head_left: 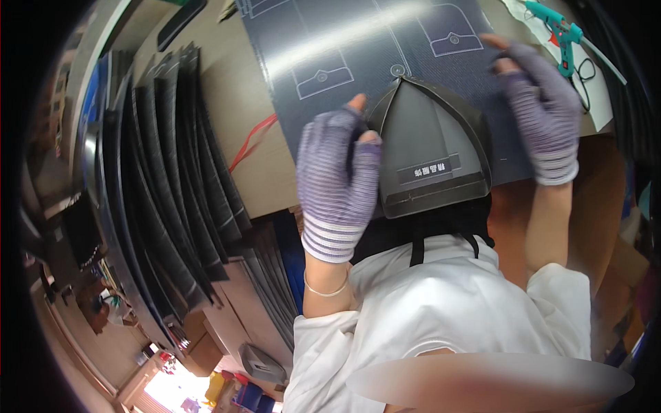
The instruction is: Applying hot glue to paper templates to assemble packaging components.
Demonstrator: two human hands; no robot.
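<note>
A large dark blue-grey printed sheet (344, 48) lies flat on a brown cardboard-covered table (227, 103). Its near flap is folded up into a grey, curved, dome-like shape (434, 151) with a white label strip. My left hand (337, 182), in a purple striped fingerless glove, grips the left edge of this folded flap with thumb and fingertips. My right hand (544, 113), in the same kind of glove, rests with spread fingers on the sheet just right of the flap, near the sheet's right edge.
A teal hot glue gun (561, 34) with its cord lies on white paper at the far right. A fanned stack of dark sheets (172, 193) leans at the left. A red strap (251, 138) lies on the table. My white top fills the lower middle.
</note>
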